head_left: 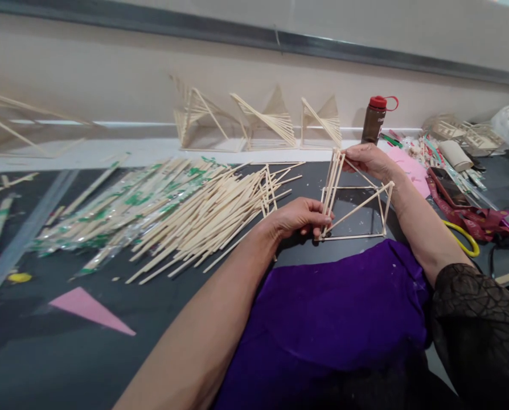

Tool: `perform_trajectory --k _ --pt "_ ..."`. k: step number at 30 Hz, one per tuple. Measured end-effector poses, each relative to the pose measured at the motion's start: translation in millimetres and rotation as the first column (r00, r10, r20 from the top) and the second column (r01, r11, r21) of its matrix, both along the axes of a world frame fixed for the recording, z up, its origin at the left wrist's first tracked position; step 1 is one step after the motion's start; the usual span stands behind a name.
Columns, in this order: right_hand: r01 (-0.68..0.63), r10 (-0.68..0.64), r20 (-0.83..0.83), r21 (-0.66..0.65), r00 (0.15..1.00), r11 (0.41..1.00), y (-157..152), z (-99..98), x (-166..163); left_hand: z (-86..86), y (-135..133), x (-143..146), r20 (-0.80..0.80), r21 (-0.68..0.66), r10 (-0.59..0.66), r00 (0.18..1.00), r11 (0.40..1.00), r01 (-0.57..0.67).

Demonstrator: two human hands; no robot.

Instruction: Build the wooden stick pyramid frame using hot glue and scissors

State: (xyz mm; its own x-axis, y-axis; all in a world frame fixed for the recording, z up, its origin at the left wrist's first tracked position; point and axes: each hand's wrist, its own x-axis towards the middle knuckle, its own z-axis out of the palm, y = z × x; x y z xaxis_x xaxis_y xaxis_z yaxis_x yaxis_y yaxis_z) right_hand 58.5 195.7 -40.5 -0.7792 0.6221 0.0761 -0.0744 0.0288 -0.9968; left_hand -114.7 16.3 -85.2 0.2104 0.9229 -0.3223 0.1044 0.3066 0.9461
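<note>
A frame of thin wooden sticks [359, 208] stands on the dark table [66, 341] in front of me, with a fan of sticks rising at its left corner. My left hand [299, 219] is closed in a pinch on the lower ends of those sticks at the frame's near left corner. Curled fingers of my right hand [368, 159] grip the upper ends of the same sticks. A large loose pile of wooden sticks [212, 213] lies just left of my left hand.
Three finished stick models [254, 122] stand along the back ledge beside a brown bottle with a red cap [374, 119]. Plastic stick wrappers [109, 210] lie left of the pile. A pink paper triangle [90, 310], yellow-handled scissors [466, 242] and craft clutter sit around.
</note>
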Motion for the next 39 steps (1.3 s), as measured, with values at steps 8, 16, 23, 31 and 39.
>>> perform_trajectory --k 8,16,23,31,39 --pt "0.001 -0.003 -0.043 -0.044 0.999 0.999 -3 -1.9 -4 -0.2 -1 0 -0.008 0.014 0.016 1.000 1.000 -0.016" --pt "-0.018 0.018 -0.008 -0.013 1.000 1.000 -3 -2.8 -10 -0.7 0 -1 -0.018 0.002 0.018 1.000 1.000 -0.018" --pt "-0.060 0.063 -0.082 0.034 0.995 0.998 2 -7.3 -15 -1.6 0 -2 -0.023 0.001 0.017 1.000 1.000 -0.017" --pt "-0.021 0.025 -0.064 0.064 0.998 0.998 3 -8.3 -16 -1.3 0 -1 -0.050 -0.011 0.032 0.998 0.999 -0.033" --pt "-0.003 0.008 -0.077 0.077 0.997 0.997 1 -7.5 -17 0.8 -1 0 -0.039 -0.010 0.029 0.999 1.000 -0.030"
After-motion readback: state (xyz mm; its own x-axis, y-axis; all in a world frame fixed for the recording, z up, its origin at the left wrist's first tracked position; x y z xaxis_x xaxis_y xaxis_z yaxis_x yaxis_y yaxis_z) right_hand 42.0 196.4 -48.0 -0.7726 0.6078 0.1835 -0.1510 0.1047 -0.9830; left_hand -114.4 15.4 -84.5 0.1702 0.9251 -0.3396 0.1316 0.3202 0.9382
